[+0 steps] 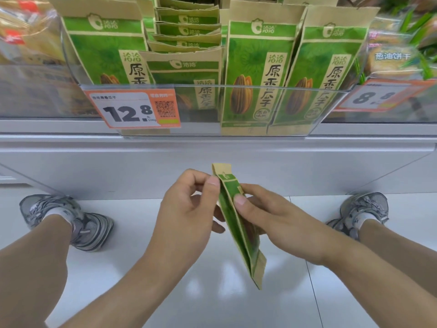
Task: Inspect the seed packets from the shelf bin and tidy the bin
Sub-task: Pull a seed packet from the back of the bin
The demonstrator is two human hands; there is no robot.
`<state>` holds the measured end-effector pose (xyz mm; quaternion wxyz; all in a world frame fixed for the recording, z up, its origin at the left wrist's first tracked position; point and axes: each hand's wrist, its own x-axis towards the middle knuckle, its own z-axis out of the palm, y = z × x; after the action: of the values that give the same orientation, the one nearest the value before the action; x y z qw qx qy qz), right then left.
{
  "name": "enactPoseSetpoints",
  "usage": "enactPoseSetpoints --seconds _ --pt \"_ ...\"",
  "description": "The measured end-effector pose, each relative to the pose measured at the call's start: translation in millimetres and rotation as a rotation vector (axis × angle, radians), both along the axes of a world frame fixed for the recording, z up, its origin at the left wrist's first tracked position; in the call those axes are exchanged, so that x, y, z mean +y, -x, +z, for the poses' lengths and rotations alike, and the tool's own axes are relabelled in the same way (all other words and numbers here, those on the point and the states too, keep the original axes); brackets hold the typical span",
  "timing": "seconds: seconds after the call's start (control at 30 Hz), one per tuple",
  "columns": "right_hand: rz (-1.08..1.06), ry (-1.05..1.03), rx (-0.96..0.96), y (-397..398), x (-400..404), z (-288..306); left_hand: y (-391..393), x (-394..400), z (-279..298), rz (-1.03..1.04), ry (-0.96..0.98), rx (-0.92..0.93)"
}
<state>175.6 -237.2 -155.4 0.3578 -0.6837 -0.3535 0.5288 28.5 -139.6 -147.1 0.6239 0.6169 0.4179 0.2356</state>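
Observation:
I hold one green and tan seed packet (pixel 238 233) edge-on below the shelf, its tan top pointing up. My left hand (pixel 186 209) pinches its upper left side with thumb and fingers. My right hand (pixel 269 218) grips it from the right, thumb across the green face. Above, the clear plastic shelf bin (pixel 236 110) holds several matching packets: upright ones at the left (pixel 106 48) and right (pixel 257 72), and shorter, leaning ones stacked in the middle (pixel 186 74).
An orange price tag (pixel 132 110) reading 12.8 hangs on the bin's front left. Neighbouring bins hold other snack packs (pixel 397 58) with another price tag (pixel 376 97). White shelf base (pixel 212 162) and white floor lie below, with my two grey shoes (pixel 78 221) apart.

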Motion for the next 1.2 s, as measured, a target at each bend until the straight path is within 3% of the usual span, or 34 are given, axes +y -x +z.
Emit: enactPoseSetpoints --seconds 0.17,0.37,0.6,0.97,1.03,1.2 --pt "0.024 -0.046 0.012 15.3 1.9 1.6 -0.7 -6.5 -3.0 -0.167 -0.073 0.052" --pt "-0.019 -0.095 0.157 24.0 8.5 -6.9 -1.5 -3.9 -2.4 -0.176 -0.134 0.03" --pt "0.005 -0.047 -0.077 19.8 8.6 5.1 0.9 -0.6 -2.9 -0.179 -0.112 0.005" --pt "-0.169 0.023 -0.031 16.8 7.0 2.8 -0.9 0.4 1.7 -0.173 -0.069 0.051" --pt "-0.197 0.018 -0.036 17.7 6.0 0.3 0.7 -0.5 4.8 -0.242 -0.068 0.112" --pt "-0.437 -0.008 -0.167 15.0 8.2 -14.2 9.9 -15.6 7.8 -0.668 -0.228 0.42"
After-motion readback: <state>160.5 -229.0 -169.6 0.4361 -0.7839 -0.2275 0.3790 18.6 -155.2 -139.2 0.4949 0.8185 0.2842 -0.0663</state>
